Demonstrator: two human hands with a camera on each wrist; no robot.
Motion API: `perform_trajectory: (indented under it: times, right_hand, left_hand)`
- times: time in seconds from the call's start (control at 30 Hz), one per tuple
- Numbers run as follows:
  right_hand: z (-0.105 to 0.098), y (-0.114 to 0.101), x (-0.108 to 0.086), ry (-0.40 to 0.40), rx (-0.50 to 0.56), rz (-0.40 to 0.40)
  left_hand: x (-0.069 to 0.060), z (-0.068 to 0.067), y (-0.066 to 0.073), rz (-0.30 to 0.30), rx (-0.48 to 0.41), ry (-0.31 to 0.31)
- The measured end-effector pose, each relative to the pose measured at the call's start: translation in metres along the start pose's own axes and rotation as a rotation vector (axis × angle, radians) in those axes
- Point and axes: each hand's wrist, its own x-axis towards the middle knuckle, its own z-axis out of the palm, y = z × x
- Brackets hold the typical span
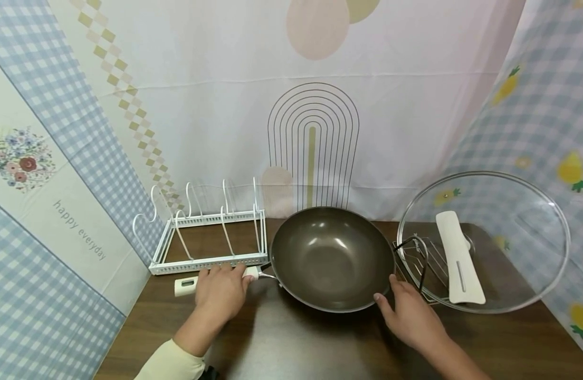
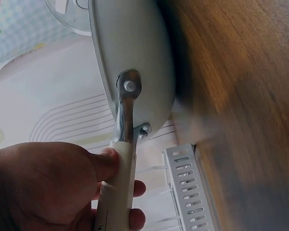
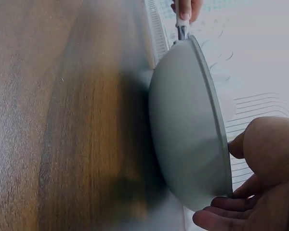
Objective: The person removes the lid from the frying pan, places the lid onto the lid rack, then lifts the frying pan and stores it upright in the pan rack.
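A dark, deep pan [image 1: 331,258] with a pale outside [image 3: 183,115] is in the middle of the head view. My left hand [image 1: 221,290] grips its cream handle [image 1: 185,286], with fingers and thumb wrapped round it in the left wrist view [image 2: 117,197]. At the pan's right side, my right hand [image 1: 412,316] holds the rim, thumb on the near edge and fingertips under the outer wall [image 3: 214,219]. Whether the pan's base touches the table cannot be told.
Behind my left hand stands a white rack [image 1: 208,261] with upright wire dividers. On the right, a glass lid [image 1: 519,264] with a cream handle piece [image 1: 459,258] leans on a dark wire stand [image 1: 426,264]. Patterned cloth [image 1: 215,105] hangs behind the wooden table [image 1: 282,348].
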Motion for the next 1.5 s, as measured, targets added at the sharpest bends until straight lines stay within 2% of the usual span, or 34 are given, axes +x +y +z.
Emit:
perform_trajectory:
  times: [0.3,0.57,0.83,0.97,1.1,1.2,1.37,1.5]
  right_hand:
    - [0.005,-0.008,0.000,0.025,-0.002,0.005]
    - [0.007,-0.014,-0.001,0.081,-0.010,-0.014]
    - [0.005,-0.031,-0.011,-0.013,-0.016,-0.043]
    - [0.006,-0.033,-0.011,-0.021,-0.027,-0.050]
    - [0.005,-0.031,-0.013,-0.011,-0.028,-0.050]
    - [0.006,-0.029,-0.012,-0.005,-0.024,-0.055]
    - [0.006,-0.027,-0.011,-0.006,-0.024,-0.059]
    - [0.006,-0.026,-0.009,-0.008,-0.031,-0.049]
  left_hand:
    - [0.003,0.002,0.008,-0.039,-0.011,-0.025]
    - [0.005,0.001,0.015,-0.085,-0.002,-0.050]
    - [0.004,0.003,0.023,-0.094,0.011,-0.001]
    - [0.004,0.004,0.023,-0.091,0.006,0.023]
    - [0.003,0.001,0.020,-0.058,-0.031,0.042]
    - [0.000,-0.007,0.014,-0.013,-0.055,0.004]
    - [-0.009,-0.024,-0.003,0.017,-0.071,-0.133]
    - [-0.018,-0.031,-0.017,0.024,-0.090,-0.169]
